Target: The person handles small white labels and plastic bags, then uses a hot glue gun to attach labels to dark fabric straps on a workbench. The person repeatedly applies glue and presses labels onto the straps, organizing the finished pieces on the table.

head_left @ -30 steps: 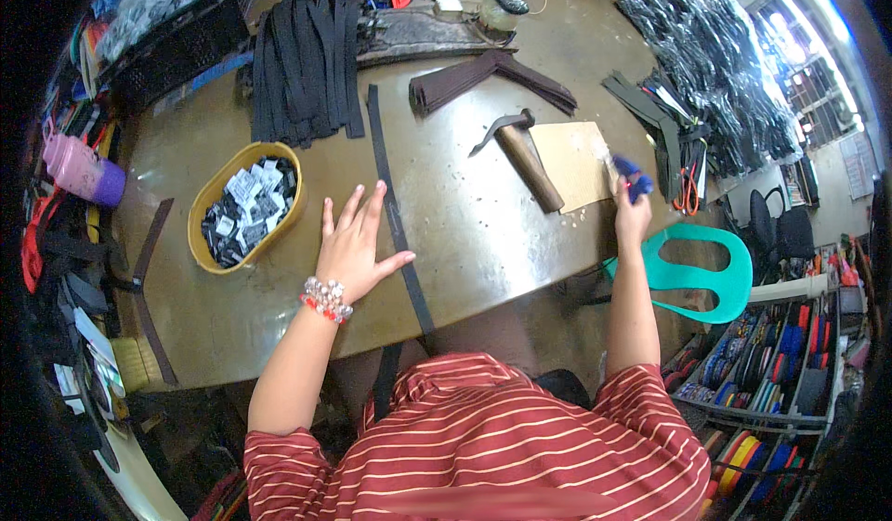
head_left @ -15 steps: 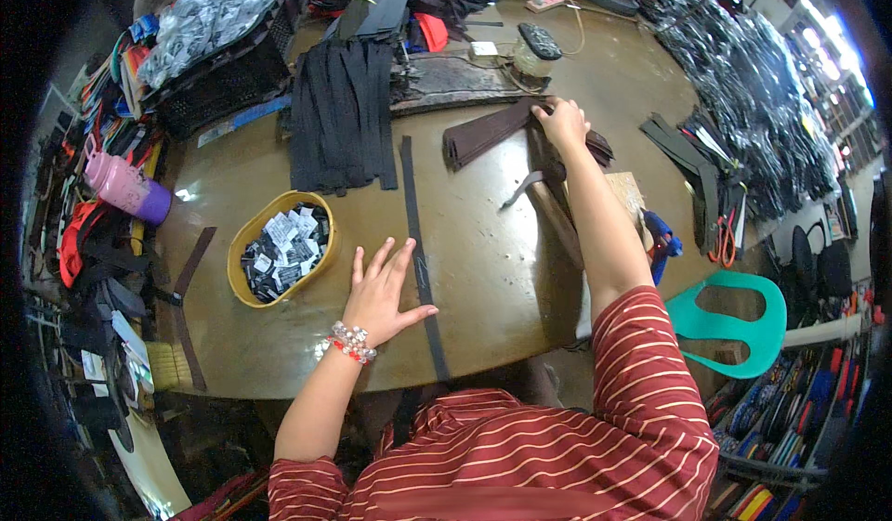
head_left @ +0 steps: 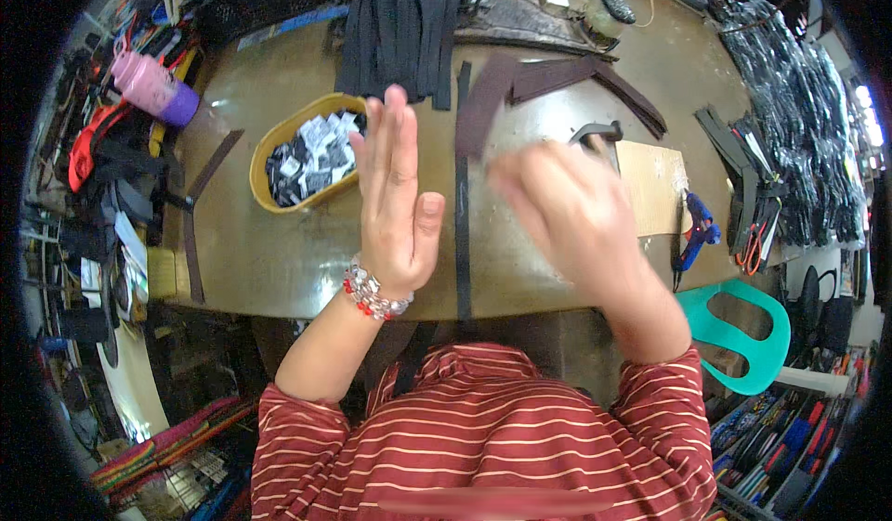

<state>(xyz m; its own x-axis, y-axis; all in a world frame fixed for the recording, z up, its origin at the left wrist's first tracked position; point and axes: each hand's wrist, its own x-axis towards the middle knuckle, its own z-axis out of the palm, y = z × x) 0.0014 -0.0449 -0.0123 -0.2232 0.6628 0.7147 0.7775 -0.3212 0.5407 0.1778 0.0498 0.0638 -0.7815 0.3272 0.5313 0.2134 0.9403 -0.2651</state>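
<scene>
The left hand (head_left: 395,201) hovers flat, fingers open, beside the long black strap (head_left: 462,196) running from the bench's (head_left: 279,261) near edge. The blurred right hand (head_left: 567,210) seems to carry a brown strip (head_left: 483,103); grip unclear. Best lay it square alongside

Bare worktop (head_left: 279,252) is left open along the near edge, left of the long black strap (head_left: 462,224) that is laid across it from front to back. Passage farther left is blocked by the yellow basket (head_left: 265,163). The far side is crowded by black strips (head_left: 404,24); the right by cardboard (head_left: 655,173) and a blue glue gun (head_left: 695,231).
</scene>
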